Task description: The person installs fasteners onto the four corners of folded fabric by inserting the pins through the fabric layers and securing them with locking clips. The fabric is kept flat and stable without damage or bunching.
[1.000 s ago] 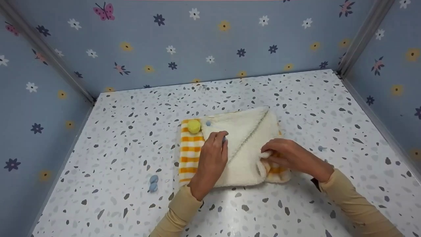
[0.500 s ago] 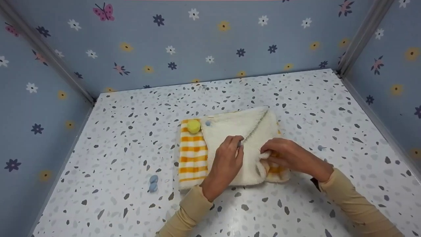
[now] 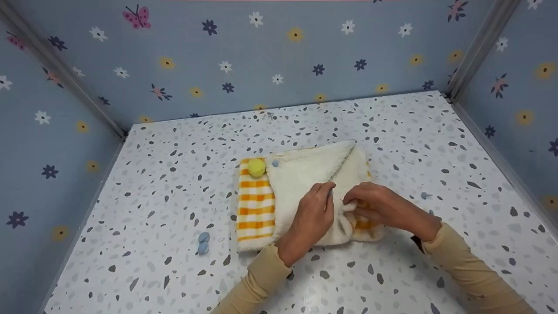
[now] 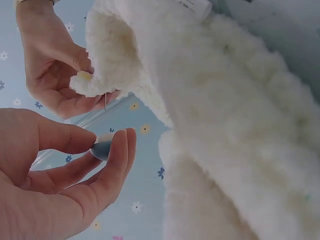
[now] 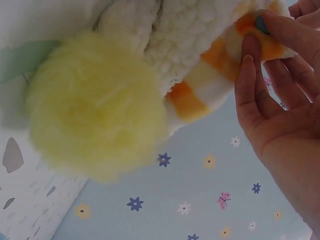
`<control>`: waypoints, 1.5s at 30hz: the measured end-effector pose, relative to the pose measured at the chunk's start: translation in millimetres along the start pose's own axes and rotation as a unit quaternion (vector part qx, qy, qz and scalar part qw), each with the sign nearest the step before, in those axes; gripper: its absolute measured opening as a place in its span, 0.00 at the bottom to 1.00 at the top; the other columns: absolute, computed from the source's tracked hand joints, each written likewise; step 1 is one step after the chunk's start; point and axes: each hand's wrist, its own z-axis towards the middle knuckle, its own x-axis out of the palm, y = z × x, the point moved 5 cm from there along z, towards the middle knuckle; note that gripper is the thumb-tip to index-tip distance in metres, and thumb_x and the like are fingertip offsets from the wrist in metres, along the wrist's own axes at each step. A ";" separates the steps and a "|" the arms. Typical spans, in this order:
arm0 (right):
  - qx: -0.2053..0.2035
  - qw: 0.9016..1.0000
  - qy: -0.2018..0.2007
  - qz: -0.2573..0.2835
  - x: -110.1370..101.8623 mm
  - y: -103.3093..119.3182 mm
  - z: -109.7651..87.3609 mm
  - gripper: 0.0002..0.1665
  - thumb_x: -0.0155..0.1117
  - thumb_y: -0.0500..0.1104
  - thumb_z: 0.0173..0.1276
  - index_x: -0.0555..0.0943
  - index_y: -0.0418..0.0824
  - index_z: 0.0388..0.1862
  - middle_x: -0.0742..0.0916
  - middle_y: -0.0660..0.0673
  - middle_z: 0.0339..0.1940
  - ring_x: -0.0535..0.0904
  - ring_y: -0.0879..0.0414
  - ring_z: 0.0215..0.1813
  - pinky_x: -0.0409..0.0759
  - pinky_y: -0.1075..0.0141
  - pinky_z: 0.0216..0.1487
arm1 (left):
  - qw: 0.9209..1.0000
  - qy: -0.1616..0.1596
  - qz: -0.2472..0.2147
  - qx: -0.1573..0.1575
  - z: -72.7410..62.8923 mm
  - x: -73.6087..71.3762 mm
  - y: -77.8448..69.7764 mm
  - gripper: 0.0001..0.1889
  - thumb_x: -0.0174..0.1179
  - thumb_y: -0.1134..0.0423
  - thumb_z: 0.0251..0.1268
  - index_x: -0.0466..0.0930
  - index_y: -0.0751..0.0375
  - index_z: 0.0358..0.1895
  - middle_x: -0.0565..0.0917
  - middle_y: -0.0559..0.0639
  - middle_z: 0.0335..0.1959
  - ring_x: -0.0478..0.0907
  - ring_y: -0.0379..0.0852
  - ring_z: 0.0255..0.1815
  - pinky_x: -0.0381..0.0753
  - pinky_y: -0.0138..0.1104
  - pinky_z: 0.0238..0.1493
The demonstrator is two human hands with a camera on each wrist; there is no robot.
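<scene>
Fingers of the left hand (image 3: 309,218) pinch a small blue piece (image 4: 101,149), while just beside them those of the right hand (image 3: 386,206) pinch an edge of the checked fleece cloth (image 3: 292,187) that spreads beneath both, a thin pin (image 4: 105,102) poking out by the latter.

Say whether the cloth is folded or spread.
The cloth is folded: a diagonal edge crosses its cream fleece, and orange checks show at both sides.
</scene>
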 end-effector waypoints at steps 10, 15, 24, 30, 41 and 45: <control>-0.020 1.000 -0.011 0.008 -1.9 2.5 1.5 0.19 0.72 0.25 0.62 0.83 0.41 0.48 0.87 0.51 0.41 0.79 0.58 0.41 0.78 0.64 0.42 | 1.000 0.019 -0.010 0.022 0.9 7.0 -3.3 0.11 0.49 0.77 0.78 0.78 0.75 0.55 0.83 0.64 0.48 0.83 0.55 0.47 0.83 0.39 0.49; -0.030 0.999 -0.016 0.011 -3.1 3.7 1.3 0.20 0.72 0.24 0.61 0.83 0.41 0.48 0.87 0.51 0.42 0.80 0.57 0.42 0.79 0.64 0.43 | 0.999 0.034 -0.008 0.019 0.2 8.5 -4.4 0.12 0.48 0.77 0.78 0.78 0.74 0.57 0.83 0.62 0.48 0.82 0.55 0.49 0.82 0.38 0.51; -0.036 0.999 -0.013 0.020 -3.2 5.8 2.6 0.20 0.71 0.24 0.62 0.83 0.41 0.49 0.87 0.51 0.42 0.80 0.58 0.41 0.79 0.64 0.43 | 0.999 0.028 0.009 0.032 -1.3 9.0 -5.4 0.12 0.50 0.77 0.78 0.79 0.74 0.56 0.82 0.61 0.44 0.82 0.53 0.46 0.82 0.36 0.49; -0.020 0.999 -0.006 0.027 -1.8 2.8 1.5 0.18 0.71 0.25 0.63 0.84 0.40 0.49 0.88 0.50 0.44 0.81 0.57 0.42 0.79 0.63 0.44 | 0.998 0.057 0.032 0.020 -0.6 12.1 -6.0 0.14 0.52 0.75 0.78 0.81 0.71 0.59 0.82 0.59 0.43 0.83 0.51 0.43 0.82 0.33 0.47; 0.014 0.998 -0.012 0.062 -0.7 -1.5 0.6 0.18 0.70 0.23 0.63 0.82 0.36 0.50 0.88 0.46 0.45 0.84 0.53 0.44 0.82 0.67 0.46 | 0.997 0.059 0.033 0.025 -3.0 15.9 -9.5 0.13 0.52 0.72 0.79 0.82 0.69 0.58 0.82 0.57 0.42 0.82 0.50 0.42 0.81 0.32 0.45; 0.030 0.997 -0.010 0.065 -2.3 -2.7 2.5 0.18 0.70 0.25 0.64 0.81 0.36 0.50 0.87 0.47 0.45 0.85 0.54 0.44 0.83 0.66 0.46 | 0.998 0.063 -0.005 0.000 -2.2 13.9 -8.0 0.13 0.51 0.68 0.81 0.80 0.70 0.59 0.84 0.57 0.42 0.82 0.48 0.42 0.81 0.33 0.45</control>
